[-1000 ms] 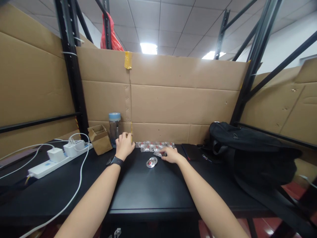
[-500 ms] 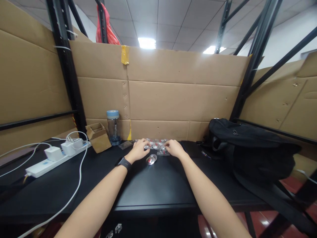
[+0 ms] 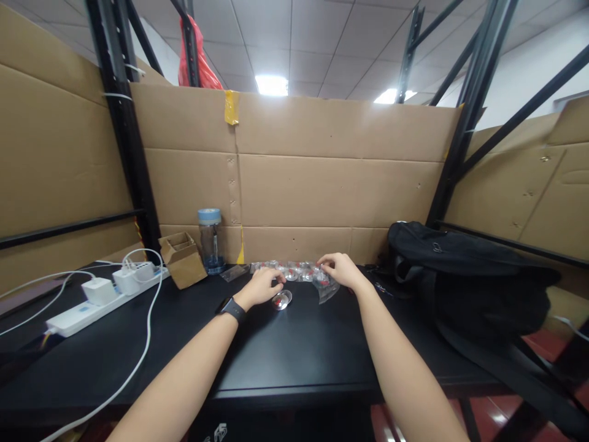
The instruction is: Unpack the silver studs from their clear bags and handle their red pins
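Note:
A row of small clear plastic bags with red-and-silver parts (image 3: 294, 271) lies along the back of the black table (image 3: 285, 344). My right hand (image 3: 339, 270) is closed in a pinch on one of these clear bags (image 3: 326, 287), lifted slightly off the table. My left hand (image 3: 263, 286), with a black watch on the wrist, rests with curled fingers beside a shiny round metal piece (image 3: 281, 299), near the left end of the row. I cannot make out anything in its fingers.
A blue-lidded bottle (image 3: 211, 240), a small cardboard box (image 3: 184, 259) and a white power strip with chargers and cables (image 3: 99, 294) stand at the left. A black backpack (image 3: 464, 276) fills the right side. Cardboard walls (image 3: 331, 184) enclose the table.
My left hand came from the back wall to the metal piece. My right hand pinched a bag out of the row and drew it up and to the right.

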`<state>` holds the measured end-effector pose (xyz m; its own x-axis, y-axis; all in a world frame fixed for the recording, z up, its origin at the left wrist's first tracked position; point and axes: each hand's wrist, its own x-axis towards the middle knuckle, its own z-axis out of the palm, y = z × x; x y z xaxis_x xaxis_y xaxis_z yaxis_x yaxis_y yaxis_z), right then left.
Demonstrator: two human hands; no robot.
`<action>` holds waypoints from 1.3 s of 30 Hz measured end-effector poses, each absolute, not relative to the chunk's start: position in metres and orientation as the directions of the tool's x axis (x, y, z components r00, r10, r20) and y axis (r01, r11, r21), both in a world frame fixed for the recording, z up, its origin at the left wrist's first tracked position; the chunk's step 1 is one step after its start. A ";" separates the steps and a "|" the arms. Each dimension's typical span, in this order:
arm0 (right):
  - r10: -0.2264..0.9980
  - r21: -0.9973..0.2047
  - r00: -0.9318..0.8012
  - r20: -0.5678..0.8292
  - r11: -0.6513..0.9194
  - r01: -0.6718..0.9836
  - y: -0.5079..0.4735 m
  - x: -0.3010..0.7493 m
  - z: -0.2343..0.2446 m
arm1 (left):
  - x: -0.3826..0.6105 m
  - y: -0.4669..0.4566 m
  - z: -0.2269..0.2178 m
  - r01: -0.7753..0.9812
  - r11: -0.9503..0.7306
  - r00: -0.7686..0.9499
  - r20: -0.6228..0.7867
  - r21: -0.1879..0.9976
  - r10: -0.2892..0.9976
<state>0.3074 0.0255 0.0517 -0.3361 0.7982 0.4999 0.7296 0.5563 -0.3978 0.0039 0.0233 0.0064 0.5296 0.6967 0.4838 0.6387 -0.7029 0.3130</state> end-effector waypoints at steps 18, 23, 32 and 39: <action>0.945 -0.960 -0.187 0.268 0.278 0.026 0.044 0.281 0.009 | 0.022 0.018 0.002 0.448 -0.792 0.644 0.464 0.416 0.608; 0.947 -0.956 -0.151 0.282 0.291 0.042 0.041 0.284 0.016 | 0.029 0.013 0.002 0.357 -0.796 0.640 0.492 0.488 0.589; 0.873 -0.872 -0.016 0.488 0.488 0.029 0.029 0.265 0.031 | 0.038 0.004 0.008 0.210 -0.782 0.453 0.651 0.586 0.609; 0.833 -0.860 -0.241 0.498 0.511 -0.013 0.017 0.249 0.032 | 0.039 0.002 0.017 0.179 -0.710 0.211 0.678 0.681 0.704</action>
